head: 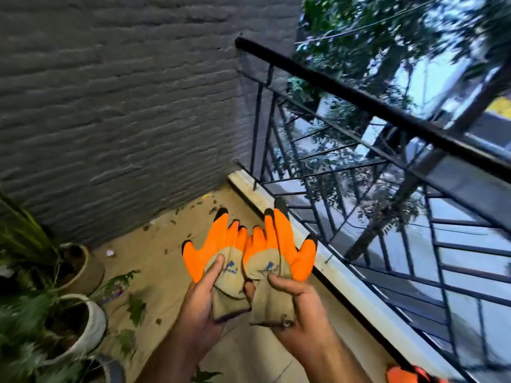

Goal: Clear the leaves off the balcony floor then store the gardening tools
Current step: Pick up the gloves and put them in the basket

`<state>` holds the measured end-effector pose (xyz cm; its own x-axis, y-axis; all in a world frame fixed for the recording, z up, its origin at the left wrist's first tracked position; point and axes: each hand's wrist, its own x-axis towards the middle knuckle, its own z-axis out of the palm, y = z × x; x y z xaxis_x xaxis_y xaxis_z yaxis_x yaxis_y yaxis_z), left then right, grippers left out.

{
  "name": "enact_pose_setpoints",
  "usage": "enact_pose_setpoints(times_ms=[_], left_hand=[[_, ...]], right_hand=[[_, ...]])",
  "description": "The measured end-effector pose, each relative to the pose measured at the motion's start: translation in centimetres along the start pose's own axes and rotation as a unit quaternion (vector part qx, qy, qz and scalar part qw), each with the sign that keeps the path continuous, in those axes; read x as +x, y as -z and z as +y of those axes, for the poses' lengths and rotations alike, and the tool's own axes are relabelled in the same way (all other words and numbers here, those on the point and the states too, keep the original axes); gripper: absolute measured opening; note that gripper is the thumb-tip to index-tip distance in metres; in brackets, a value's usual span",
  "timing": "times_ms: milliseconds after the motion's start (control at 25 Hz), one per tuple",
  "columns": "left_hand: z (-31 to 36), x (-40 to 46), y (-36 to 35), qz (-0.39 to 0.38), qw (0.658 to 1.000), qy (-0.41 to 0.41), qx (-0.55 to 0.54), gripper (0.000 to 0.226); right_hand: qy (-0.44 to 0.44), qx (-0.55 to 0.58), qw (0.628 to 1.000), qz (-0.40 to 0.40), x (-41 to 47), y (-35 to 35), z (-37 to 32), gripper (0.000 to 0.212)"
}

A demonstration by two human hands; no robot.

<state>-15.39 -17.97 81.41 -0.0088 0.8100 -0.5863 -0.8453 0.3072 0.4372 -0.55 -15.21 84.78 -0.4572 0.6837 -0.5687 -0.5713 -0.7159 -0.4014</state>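
Note:
I hold up a pair of gardening gloves, tan knit with orange palms and dark fingertips. My left hand [200, 308] grips the cuff of the left glove [221, 250]. In my right hand [293, 308] is the cuff of the right glove [279, 252]. Both gloves hang flat, fingers up, side by side above the balcony floor [166, 258]. Small dry leaves [190, 236] lie scattered on the tan floor toward the far corner, and larger green leaves [137, 309] lie near the pots.
Potted plants [80, 324] line the left side under the grey brick wall [110, 106]. A black metal railing [359, 172] on a pale curb [329, 266] runs along the right. An orange object [403, 375] shows at the bottom right edge.

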Motion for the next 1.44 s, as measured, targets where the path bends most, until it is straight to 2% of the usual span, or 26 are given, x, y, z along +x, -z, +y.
enact_pose_setpoints(times_ms=[80,240,400,520,600,800,960,1080,1200,1320,1440], left_hand=[[-1.1,-1.7,-1.8,-0.008,1.000,0.005,0.025,0.042],[-4.1,-4.6,-5.4,-0.016,0.996,-0.026,0.083,0.040],[-6.9,-6.7,-8.6,-0.013,0.994,-0.051,0.091,0.037],[-9.6,-8.2,-11.2,-0.012,0.994,-0.047,0.094,0.035],[-11.6,-8.6,-12.5,-0.009,0.994,-0.052,0.094,0.042],[-17.0,-9.6,-15.7,-0.039,0.991,-0.021,0.127,0.047],[-21.6,-10.5,-17.2,-0.092,0.983,0.025,0.156,0.050],[-23.5,-10.7,-18.2,-0.149,0.967,0.067,0.195,0.048],[-25.1,-10.4,-19.2,-0.206,0.940,0.093,0.257,0.053],[-27.1,-10.0,-20.3,-0.253,0.900,0.121,0.333,0.038],[-29.8,-10.1,-20.6,-0.300,0.858,0.155,0.387,0.034]], right_hand=[[0.030,0.017,0.999,0.004,-2.2,0.2,-0.6,0.033],[0.106,-0.009,0.994,0.003,-5.8,2.2,-2.1,0.044],[0.180,-0.013,0.982,0.049,-9.3,4.2,-4.2,0.022],[0.206,-0.014,0.975,0.078,-13.5,6.5,-6.7,0.024],[0.228,0.004,0.969,0.093,-16.3,8.6,-8.3,0.014],[0.271,0.018,0.948,0.168,-22.1,14.1,-10.5,0.009],[0.301,0.031,0.931,0.206,-25.8,18.0,-10.5,0.009],[0.321,0.028,0.921,0.218,-28.1,19.8,-10.1,0.014],[0.366,0.060,0.894,0.251,-30.0,20.5,-9.1,0.016],[0.407,0.106,0.860,0.288,-31.4,21.0,-7.7,0.022],[0.433,0.166,0.817,0.341,-32.7,21.6,-5.7,0.022]])
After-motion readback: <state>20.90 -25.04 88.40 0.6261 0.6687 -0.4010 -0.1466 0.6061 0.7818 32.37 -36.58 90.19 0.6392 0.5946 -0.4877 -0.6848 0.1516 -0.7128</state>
